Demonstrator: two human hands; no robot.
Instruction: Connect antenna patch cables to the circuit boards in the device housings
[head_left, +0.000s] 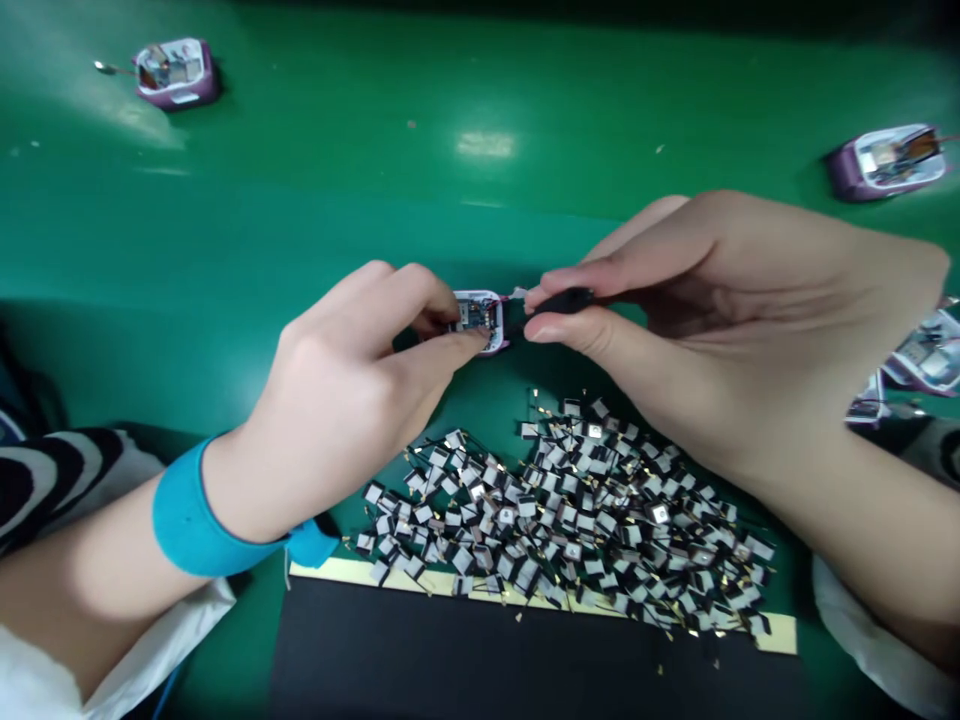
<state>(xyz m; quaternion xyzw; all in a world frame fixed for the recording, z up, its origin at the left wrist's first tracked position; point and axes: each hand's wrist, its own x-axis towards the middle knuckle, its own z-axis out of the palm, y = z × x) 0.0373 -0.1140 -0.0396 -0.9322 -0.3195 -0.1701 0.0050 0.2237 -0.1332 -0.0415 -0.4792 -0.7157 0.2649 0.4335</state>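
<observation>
Near the middle of the head view, my left hand is closed on a small device casing with a white rim and a circuit board inside. Thumb and fingers of that hand press at the casing's left part and partly cover it. Just to the right, my right hand pinches a slim black tool between thumb and forefinger. The tool points left toward the casing; its tip is blurred, and I cannot tell whether it touches. Below both hands lies a heap of small square parts with short black leads and gold ends.
Similar open purple casings stand at the back left and back right. More casings lie beside my right wrist. A black mat with a pale yellow strip lies along the front edge of the green table.
</observation>
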